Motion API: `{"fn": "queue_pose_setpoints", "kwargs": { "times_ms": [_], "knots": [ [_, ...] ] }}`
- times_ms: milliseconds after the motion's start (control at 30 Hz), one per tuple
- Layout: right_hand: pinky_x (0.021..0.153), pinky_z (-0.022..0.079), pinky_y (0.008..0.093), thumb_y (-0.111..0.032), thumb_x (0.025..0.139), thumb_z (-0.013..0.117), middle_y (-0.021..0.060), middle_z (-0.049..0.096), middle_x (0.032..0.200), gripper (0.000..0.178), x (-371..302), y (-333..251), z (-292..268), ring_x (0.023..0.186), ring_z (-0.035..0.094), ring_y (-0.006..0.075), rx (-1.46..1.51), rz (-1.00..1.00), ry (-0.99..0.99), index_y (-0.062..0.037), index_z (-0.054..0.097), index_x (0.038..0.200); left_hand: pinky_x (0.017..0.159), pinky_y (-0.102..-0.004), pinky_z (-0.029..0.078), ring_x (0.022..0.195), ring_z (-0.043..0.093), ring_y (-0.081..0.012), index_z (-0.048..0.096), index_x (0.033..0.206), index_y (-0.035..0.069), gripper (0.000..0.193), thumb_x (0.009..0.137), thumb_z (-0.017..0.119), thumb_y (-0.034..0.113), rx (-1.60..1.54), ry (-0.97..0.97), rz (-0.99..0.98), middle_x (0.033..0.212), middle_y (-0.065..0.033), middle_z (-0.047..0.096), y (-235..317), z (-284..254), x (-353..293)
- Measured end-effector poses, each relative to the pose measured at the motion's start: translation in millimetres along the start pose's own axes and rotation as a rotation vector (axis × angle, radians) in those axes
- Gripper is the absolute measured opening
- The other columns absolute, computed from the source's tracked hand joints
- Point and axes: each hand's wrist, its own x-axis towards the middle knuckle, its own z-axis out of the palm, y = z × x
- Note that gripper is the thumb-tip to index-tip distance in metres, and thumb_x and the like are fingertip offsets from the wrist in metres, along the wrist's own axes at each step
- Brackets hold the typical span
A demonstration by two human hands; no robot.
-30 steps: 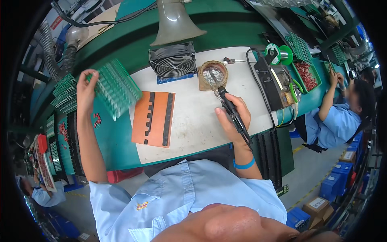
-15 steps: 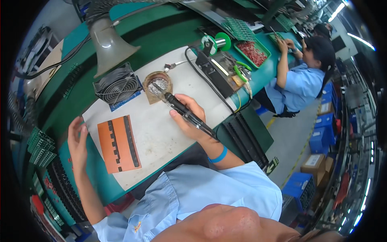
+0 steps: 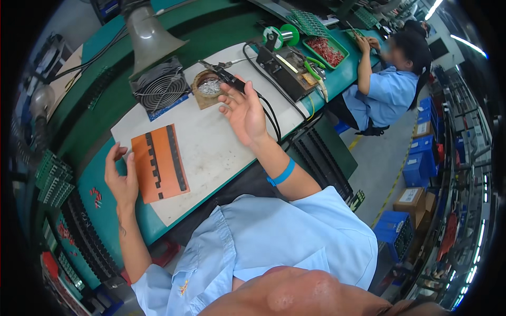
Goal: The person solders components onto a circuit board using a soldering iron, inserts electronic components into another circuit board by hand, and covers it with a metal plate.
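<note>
My right hand (image 3: pixel 246 117) is open, palm up with fingers apart, just below a black soldering iron (image 3: pixel 227 77). The iron's handle passes behind the fingertips, and its cord trails down the bench's right side. Beside it, a round brown dish (image 3: pixel 197 87) on a square base holds silvery scraps. My left hand (image 3: pixel 122 176) is open, thumb apart from bent fingers, at the left edge of an orange board (image 3: pixel 164 171). Two dark strips run along this board, one of them notched. Whether the left fingers touch the board I cannot tell.
A black fan (image 3: pixel 161 89) stands behind the board, under a fume duct (image 3: pixel 153 34). On the right are a black soldering unit (image 3: pixel 279 71), a green solder spool (image 3: pixel 289 37) and a tray of red parts (image 3: pixel 329 51). A co-worker (image 3: pixel 387 79) sits farther right.
My right hand has let go of the soldering iron and turned palm up. The iron now lies angled toward the upper left. My left hand has moved right, closer to the orange board.
</note>
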Motion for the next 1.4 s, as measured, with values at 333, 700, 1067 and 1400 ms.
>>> {"fn": "queue_pose_setpoints", "kwargs": {
  "times_ms": [333, 700, 1067, 1400],
  "knots": [
    [0.075, 0.056, 0.032, -0.038, 0.107, 0.056, 0.0129, 0.072, 0.109, 0.04, -25.0, 22.4, -19.1, 0.088, 0.069, 0.0218, -0.024, 0.324, -0.093, -0.0053, 0.063, 0.128, 0.084, -0.0343, 0.055, 0.091, 0.068, -0.0252, 0.066, 0.125, 0.001, 0.038, 0.09, 0.076, 0.013, -0.03, 0.052, 0.109, 0.108, -0.0124, 0.071, -21.0, 4.1, -2.6],
    [0.081, 0.052, 0.025, -0.003, 0.1, 0.063, 0.0128, 0.067, 0.103, 0.028, -62.2, 49.2, -12.9, 0.087, 0.06, 0.016, -1.002, -0.13, -0.475, 0.0057, 0.06, 0.127, 0.094, -0.0355, 0.05, 0.105, 0.063, -0.0245, 0.065, 0.123, 0.005, 0.035, 0.092, 0.074, 0.017, 0.126, 0.328, 0.288, 0.12, -0.0099, 0.066, -30.8, -7.0, -2.8],
    [0.087, 0.05, 0.0264, -0.003, 0.1, 0.063, 0.0123, 0.067, 0.105, 0.027, -66.7, 48.7, -14.3, 0.093, 0.061, 0.0165, -1.051, -0.122, -0.624, 0.0048, 0.061, 0.127, 0.113, -0.0449, 0.042, 0.131, 0.054, -0.0361, 0.047, 0.145, -0.004, 0.073, 0.095, 0.069, 0.045, 0.501, 0.494, -0.189, 0.142, -0.0224, 0.054, -130.4, -164.6, -20.6],
    [0.089, 0.05, 0.0287, -0.005, 0.098, 0.066, 0.0128, 0.069, 0.102, 0.028, -69.9, 43.2, -9.5, 0.093, 0.062, 0.0184, -1.082, -0.108, -0.604, 0.0049, 0.063, 0.125, 0.111, -0.05, 0.044, 0.134, 0.052, -0.0434, 0.045, 0.148, -0.008, 0.09, 0.093, 0.062, 0.062, 0.423, 0.656, -0.702, 0.146, -0.0296, 0.052, -237.5, -242.6, -16.5]
  ]
}}
